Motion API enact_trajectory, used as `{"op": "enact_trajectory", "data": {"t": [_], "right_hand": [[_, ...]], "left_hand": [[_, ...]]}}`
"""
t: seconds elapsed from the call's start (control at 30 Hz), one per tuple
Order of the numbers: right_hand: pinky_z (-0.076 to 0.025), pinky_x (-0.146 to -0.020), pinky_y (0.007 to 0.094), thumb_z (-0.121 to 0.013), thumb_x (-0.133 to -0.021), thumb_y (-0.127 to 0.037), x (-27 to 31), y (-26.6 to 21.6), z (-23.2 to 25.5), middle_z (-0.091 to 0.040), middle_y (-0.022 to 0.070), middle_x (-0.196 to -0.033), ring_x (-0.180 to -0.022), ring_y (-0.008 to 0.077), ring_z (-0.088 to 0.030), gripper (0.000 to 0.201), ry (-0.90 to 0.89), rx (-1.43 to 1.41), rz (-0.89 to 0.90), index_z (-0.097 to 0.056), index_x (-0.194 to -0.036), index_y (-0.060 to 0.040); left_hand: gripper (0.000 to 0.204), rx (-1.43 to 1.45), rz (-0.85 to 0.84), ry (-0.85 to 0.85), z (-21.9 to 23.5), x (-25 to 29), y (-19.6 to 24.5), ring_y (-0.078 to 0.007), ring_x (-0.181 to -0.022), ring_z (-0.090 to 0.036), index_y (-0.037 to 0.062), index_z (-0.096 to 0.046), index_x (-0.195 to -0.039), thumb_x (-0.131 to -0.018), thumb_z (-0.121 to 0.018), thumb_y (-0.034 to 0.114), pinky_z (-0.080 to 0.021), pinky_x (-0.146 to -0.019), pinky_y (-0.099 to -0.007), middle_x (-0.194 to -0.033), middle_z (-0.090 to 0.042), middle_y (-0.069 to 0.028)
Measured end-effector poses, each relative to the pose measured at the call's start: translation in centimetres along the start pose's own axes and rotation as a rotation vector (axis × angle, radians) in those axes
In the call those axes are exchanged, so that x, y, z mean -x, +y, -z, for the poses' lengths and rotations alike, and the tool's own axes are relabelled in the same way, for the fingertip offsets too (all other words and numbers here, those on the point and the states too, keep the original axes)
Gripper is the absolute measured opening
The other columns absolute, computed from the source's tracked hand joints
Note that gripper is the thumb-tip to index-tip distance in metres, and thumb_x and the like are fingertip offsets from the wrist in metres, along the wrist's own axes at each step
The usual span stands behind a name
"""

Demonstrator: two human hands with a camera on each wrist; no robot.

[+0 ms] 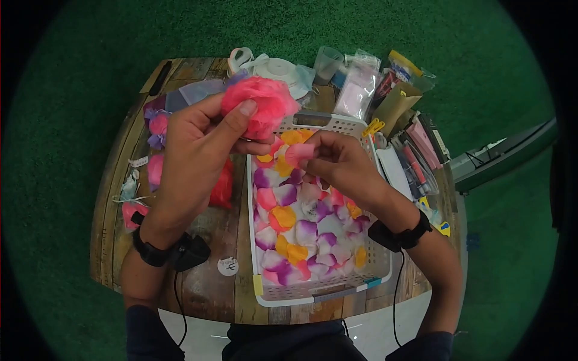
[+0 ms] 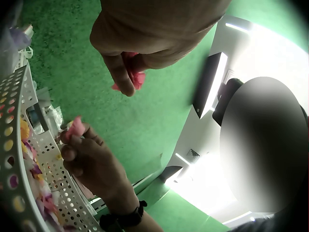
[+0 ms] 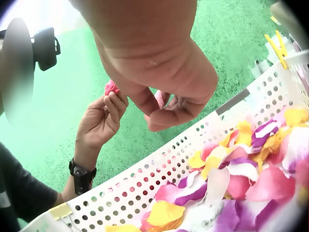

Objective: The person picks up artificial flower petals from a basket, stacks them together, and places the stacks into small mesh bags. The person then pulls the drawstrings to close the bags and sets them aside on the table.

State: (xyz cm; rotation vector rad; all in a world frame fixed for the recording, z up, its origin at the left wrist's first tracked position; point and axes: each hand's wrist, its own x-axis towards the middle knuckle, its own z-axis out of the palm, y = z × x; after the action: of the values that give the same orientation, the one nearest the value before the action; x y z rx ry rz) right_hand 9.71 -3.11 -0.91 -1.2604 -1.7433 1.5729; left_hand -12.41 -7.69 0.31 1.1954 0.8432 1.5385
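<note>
A pink artificial flower (image 1: pixel 260 103) with layered, ruffled petals is pinched in my left hand (image 1: pixel 195 153), the thumb lying across its near side. Between the thumb and fingers of my right hand (image 1: pixel 344 166) is a single pink petal (image 1: pixel 299 154), held just right of the flower and over the basket. Below both hands, the white perforated basket (image 1: pixel 385 265) holds many loose petals in purple-white, yellow and pink. In the left wrist view the petal (image 2: pixel 76 126) sticks up from the right fingertips. Most of the flower is hidden behind the left fingers there.
Left of the basket lie a red bag (image 1: pixel 223 189), pink and purple flowers (image 1: pixel 158 124) and a round white tag (image 1: pixel 228 266). A ribbon roll (image 1: pixel 278 73), a clear cup (image 1: pixel 328 65) and plastic packs (image 1: pixel 356 93) stand behind. A yellow clip (image 1: pixel 374 127) grips the basket's rim.
</note>
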Motion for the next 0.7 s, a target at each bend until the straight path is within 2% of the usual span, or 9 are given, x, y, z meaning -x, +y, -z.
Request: {"op": "enact_trajectory", "data": {"t": [0.13,0.2,0.23,0.3,0.33,0.37,0.43,0.57,0.7], "right_hand": [[-0.049,-0.06,0.0206,-0.062,-0.084,0.004,2.0,-0.8,0.6,-0.063,0.001,-0.083,-0.071,0.0064,-0.061,0.008,0.005,-0.055,0.039,-0.061,-0.091,-0.0007],[-0.049,-0.06,0.0203,-0.063,-0.081,0.008,2.4,0.4,1.2,-0.061,0.0037,-0.094,-0.076,0.007,-0.061,0.011,0.033,0.021,0.441,-0.062,-0.089,0.0005],[-0.05,-0.062,0.0199,-0.066,-0.078,0.01,3.0,0.2,1.6,-0.056,0.0052,-0.1,-0.081,0.0073,-0.059,0.014,0.068,0.096,0.447,-0.066,-0.088,0.0],[-0.05,-0.065,0.0203,-0.067,-0.076,0.01,3.8,-0.4,1.9,-0.054,0.0046,-0.1,-0.081,0.0081,-0.058,0.019,0.088,0.102,0.488,-0.072,-0.09,-0.0021],[-0.051,-0.066,0.0213,-0.069,-0.074,0.01,3.8,-0.3,2.2,-0.053,0.0042,-0.099,-0.08,0.0094,-0.058,0.024,0.138,0.237,0.595,-0.075,-0.092,-0.0033],[-0.051,-0.066,0.0213,-0.069,-0.074,0.01,3.9,-0.8,2.3,-0.053,0.0042,-0.099,-0.08,0.0094,-0.058,0.024,0.136,0.245,0.598,-0.075,-0.092,-0.0033],[-0.05,-0.064,0.0222,-0.069,-0.072,0.011,4.4,-2.0,2.0,-0.053,0.0046,-0.096,-0.077,0.0105,-0.057,0.028,0.151,0.352,0.82,-0.076,-0.095,-0.0032],[-0.048,-0.062,0.0225,-0.069,-0.071,0.012,4.8,-3.1,1.1,-0.053,0.0048,-0.094,-0.075,0.0099,-0.056,0.033,0.202,0.406,0.942,-0.076,-0.099,-0.0036],[-0.045,-0.06,0.0248,-0.07,-0.067,0.009,4.4,-3.4,0.9,-0.054,0.005,-0.086,-0.073,0.0131,-0.056,0.035,0.219,0.537,1.011,-0.076,-0.099,-0.0044]], "left_hand": [[0.03,-0.007,0.016,-0.019,0.0,0.0,-0.3,-0.0133,-0.077,-0.068,-0.0017,-0.063,-0.119,-0.098,-0.059,0.019,-0.057,-0.065,-0.0231,-0.1,-0.07,-0.0094],[0.03,0.011,0.024,-0.023,-0.2,0.1,-0.3,-0.0131,-0.077,-0.068,-0.0023,-0.063,-0.119,-0.098,-0.06,0.019,-0.057,-0.065,-0.0231,-0.099,-0.07,-0.0097],[0.03,0.016,0.038,-0.031,-0.3,0.2,-0.3,-0.013,-0.077,-0.068,-0.003,-0.063,-0.118,-0.098,-0.06,0.018,-0.057,-0.064,-0.0232,-0.099,-0.07,-0.0101],[0.03,0.026,0.068,-0.066,-0.4,0.1,-0.5,-0.013,-0.076,-0.068,-0.0038,-0.063,-0.118,-0.098,-0.059,0.018,-0.058,-0.064,-0.0234,-0.098,-0.07,-0.0103],[0.03,0.029,0.117,-0.106,-0.5,0.2,-0.7,-0.013,-0.076,-0.068,-0.0046,-0.062,-0.117,-0.098,-0.059,0.018,-0.058,-0.064,-0.0236,-0.097,-0.07,-0.0105],[0.03,0.051,0.164,-0.147,-0.6,0.4,-0.6,-0.013,-0.077,-0.068,-0.0055,-0.062,-0.118,-0.098,-0.059,0.017,-0.059,-0.064,-0.0239,-0.097,-0.07,-0.0104],[0.031,0.068,0.207,-0.189,-0.9,0.7,-0.8,-0.0131,-0.078,-0.068,-0.0057,-0.061,-0.119,-0.098,-0.058,0.017,-0.059,-0.064,-0.0243,-0.097,-0.07,-0.0101],[0.03,-0.004,0.37,-0.322,-1.1,1.0,-0.4,-0.0131,-0.081,-0.069,-0.0058,-0.061,-0.119,-0.099,-0.057,0.016,-0.06,-0.066,-0.026,-0.097,-0.069,-0.0097],[0.028,0.05,0.366,-0.377,-1.8,1.4,-0.1,-0.012,-0.082,-0.068,-0.0048,-0.063,-0.116,-0.1,-0.055,0.017,-0.059,-0.071,-0.0254,-0.097,-0.069,-0.0087]]}}
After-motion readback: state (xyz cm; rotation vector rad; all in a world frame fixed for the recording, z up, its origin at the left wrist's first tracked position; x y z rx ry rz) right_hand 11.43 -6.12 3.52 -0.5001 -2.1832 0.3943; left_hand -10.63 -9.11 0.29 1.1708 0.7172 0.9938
